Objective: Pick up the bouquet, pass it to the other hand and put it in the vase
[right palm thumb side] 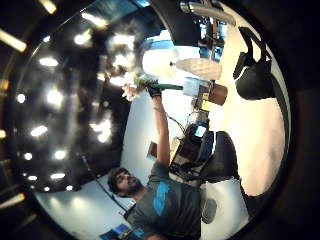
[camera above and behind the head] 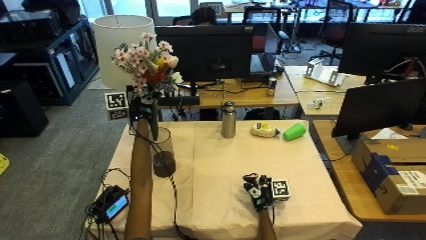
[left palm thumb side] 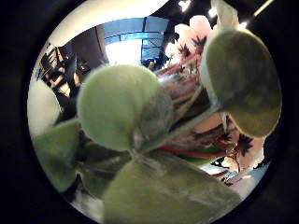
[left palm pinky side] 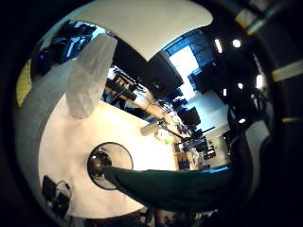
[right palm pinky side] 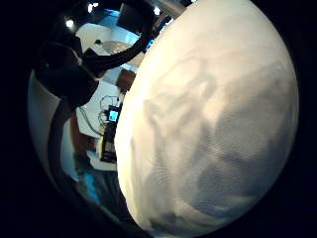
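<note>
My left hand [camera above and behind the head: 142,109] is raised above the table's left side and grips the bouquet [camera above and behind the head: 146,62] by its green stems. The pink and white flowers stand upright above the hand. The stem ends [camera above and behind the head: 154,131] hang just over the rim of the clear glass vase [camera above and behind the head: 164,152], which stands on the cream tablecloth [camera above and behind the head: 219,165]. The little finger side palm view looks down into the vase mouth [left palm pinky side: 110,165], with the stems [left palm pinky side: 175,189] beside it. Leaves and blooms [left palm thumb side: 187,116] fill the thumb side view. My right hand [camera above and behind the head: 259,192] rests open on the cloth near the front edge.
A metal bottle [camera above and behind the head: 228,120], a yellow-white object [camera above and behind the head: 264,130] and a tipped green cup [camera above and behind the head: 294,131] stand at the table's back. A small device [camera above and behind the head: 112,202] with cables lies at the front left corner. A white lamp shade [camera above and behind the head: 123,50] stands behind the bouquet.
</note>
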{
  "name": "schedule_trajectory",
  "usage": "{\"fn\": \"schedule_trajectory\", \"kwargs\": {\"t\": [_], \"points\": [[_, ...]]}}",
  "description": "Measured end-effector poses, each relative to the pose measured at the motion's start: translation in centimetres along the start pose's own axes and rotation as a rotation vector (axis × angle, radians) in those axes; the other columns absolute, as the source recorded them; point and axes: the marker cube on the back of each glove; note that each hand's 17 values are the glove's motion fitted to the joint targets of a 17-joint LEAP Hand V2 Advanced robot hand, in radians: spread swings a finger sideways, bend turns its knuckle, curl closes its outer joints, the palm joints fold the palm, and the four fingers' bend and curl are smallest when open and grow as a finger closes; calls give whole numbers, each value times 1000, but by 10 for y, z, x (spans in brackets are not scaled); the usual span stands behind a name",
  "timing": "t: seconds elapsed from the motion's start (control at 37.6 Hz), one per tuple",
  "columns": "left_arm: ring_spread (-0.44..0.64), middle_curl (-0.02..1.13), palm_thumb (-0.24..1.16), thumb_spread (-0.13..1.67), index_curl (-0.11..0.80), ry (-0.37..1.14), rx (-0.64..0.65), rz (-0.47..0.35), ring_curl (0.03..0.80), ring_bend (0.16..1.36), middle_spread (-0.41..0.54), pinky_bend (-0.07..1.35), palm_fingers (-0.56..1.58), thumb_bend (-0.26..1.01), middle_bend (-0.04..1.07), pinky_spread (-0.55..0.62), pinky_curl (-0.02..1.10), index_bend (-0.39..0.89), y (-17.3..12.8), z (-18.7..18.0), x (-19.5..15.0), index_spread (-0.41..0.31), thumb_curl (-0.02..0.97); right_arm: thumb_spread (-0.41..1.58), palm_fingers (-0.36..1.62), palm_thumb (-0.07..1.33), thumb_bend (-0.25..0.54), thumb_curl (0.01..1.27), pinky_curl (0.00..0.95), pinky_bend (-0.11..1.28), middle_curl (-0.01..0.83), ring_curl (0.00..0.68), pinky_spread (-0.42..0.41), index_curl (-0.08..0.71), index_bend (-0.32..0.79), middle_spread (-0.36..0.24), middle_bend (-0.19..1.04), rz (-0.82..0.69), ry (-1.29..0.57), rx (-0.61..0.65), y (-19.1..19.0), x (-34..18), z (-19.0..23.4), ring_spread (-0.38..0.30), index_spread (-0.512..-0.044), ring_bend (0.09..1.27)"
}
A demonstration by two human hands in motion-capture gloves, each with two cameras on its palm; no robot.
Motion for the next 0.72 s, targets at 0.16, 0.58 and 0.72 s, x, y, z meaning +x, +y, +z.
{"fn": "schedule_trajectory", "kwargs": {"t": [0.16, 0.58, 0.72], "points": [[-339, 449, 603, 439, 333, 24, -59, -45, 440, 708, -320, 656, 665, -102, 440, -314, 454, -160, -3, 13, -18, -233, 647, 738, 1054, 898, -30, 648, 350, 293, 456, 387, 117, 361, 131, -170, 246, -38, -44, -16, 1, -5, -2, -136, -293, 301], [114, 355, 349, 677, 190, 148, 77, 23, 361, 697, 22, 645, 92, -62, 272, 338, 380, 60, 5, -37, -7, 43, 457, 747, 1054, 896, -29, 642, 344, 241, 459, 392, 150, 354, 133, -165, 234, -90, 20, 4, 0, -2, -6, -136, -294, 273], [151, 361, 324, 693, 179, 139, 83, 34, 354, 708, 30, 637, 94, -55, 288, 391, 368, 82, 10, -44, -3, 40, 428, 748, 1053, 896, -29, 641, 347, 231, 458, 395, 152, 352, 134, -164, 225, -20, -9, 3, 2, -7, -1, -136, -294, 271]]}}
